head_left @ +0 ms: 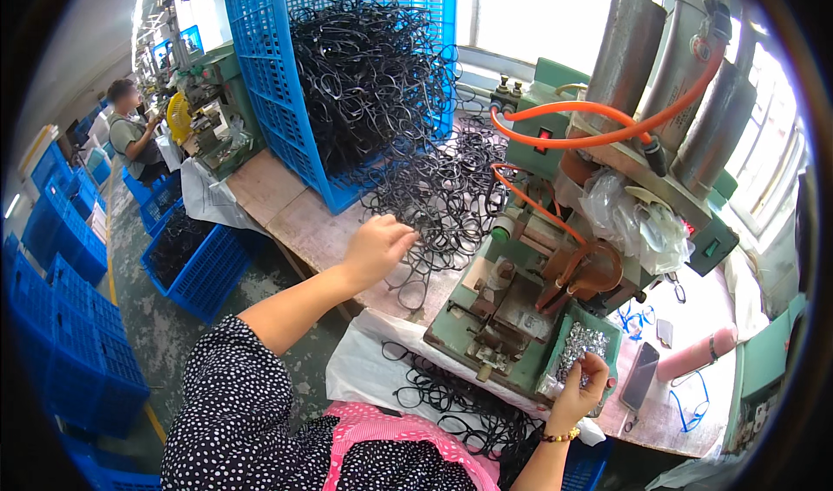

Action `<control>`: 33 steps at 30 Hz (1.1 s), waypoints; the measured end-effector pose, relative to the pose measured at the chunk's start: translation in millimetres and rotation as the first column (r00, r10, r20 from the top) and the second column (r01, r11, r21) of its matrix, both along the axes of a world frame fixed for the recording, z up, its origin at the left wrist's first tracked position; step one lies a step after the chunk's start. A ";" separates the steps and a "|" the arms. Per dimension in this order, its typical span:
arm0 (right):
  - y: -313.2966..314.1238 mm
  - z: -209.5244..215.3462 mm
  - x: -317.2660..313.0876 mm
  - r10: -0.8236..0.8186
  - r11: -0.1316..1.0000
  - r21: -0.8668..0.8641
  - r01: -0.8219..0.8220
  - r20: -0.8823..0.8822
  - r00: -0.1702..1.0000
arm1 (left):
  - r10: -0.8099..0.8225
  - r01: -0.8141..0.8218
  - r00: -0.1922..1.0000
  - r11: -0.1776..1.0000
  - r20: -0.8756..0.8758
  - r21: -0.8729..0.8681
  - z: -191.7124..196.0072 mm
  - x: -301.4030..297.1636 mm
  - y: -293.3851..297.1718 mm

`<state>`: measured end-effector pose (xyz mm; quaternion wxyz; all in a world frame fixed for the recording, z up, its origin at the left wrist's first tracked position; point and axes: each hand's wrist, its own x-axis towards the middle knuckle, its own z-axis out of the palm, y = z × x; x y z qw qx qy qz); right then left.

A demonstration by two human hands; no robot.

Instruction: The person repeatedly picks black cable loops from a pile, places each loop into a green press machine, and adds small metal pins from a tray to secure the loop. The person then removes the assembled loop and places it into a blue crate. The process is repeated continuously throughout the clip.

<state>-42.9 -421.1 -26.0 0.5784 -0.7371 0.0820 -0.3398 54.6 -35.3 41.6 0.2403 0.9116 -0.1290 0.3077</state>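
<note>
My left hand point(376, 246) reaches out over the bench, its fingers pinched on a black eyeglass frame at the edge of a big heap of black frames point(438, 192). My right hand point(580, 392) is at the front rim of a small green tray point(614, 339) on the green press machine point(521, 309), fingertips closed in the pile of small silver metal parts point(580, 343). A second pile of black frames point(451, 400) lies on white cloth in front of me.
A tipped blue plastic crate point(269, 66) spills frames onto the wooden bench point(299, 222). Orange hoses point(599, 127) loop over the machine. A phone point(640, 374), a pink cylinder point(694, 352) and blue frames point(690, 409) lie at right. Blue crates point(74, 317) line the left floor. A person point(134, 135) works far back.
</note>
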 end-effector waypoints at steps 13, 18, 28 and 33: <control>81.6 71.8 23.2 0.339 0.905 0.210 -0.369 0.166 0.926 | -0.587 0.378 0.795 0.281 0.154 -0.882 65.7 -48.1 -108.7; 89.5 74.7 27.5 0.370 0.871 0.277 -0.405 0.173 0.913 | -0.575 0.431 0.788 0.263 0.219 -0.863 63.1 -35.8 -118.3; 91.6 83.9 24.8 0.441 0.800 0.369 -0.474 0.174 0.880 | -0.570 0.391 0.811 0.368 0.128 -0.844 64.6 -55.0 -113.2; 70.8 79.2 17.4 0.415 0.874 0.218 -0.434 0.127 0.901 | -0.692 0.597 0.720 0.582 0.049 -0.552 58.3 -69.1 -126.7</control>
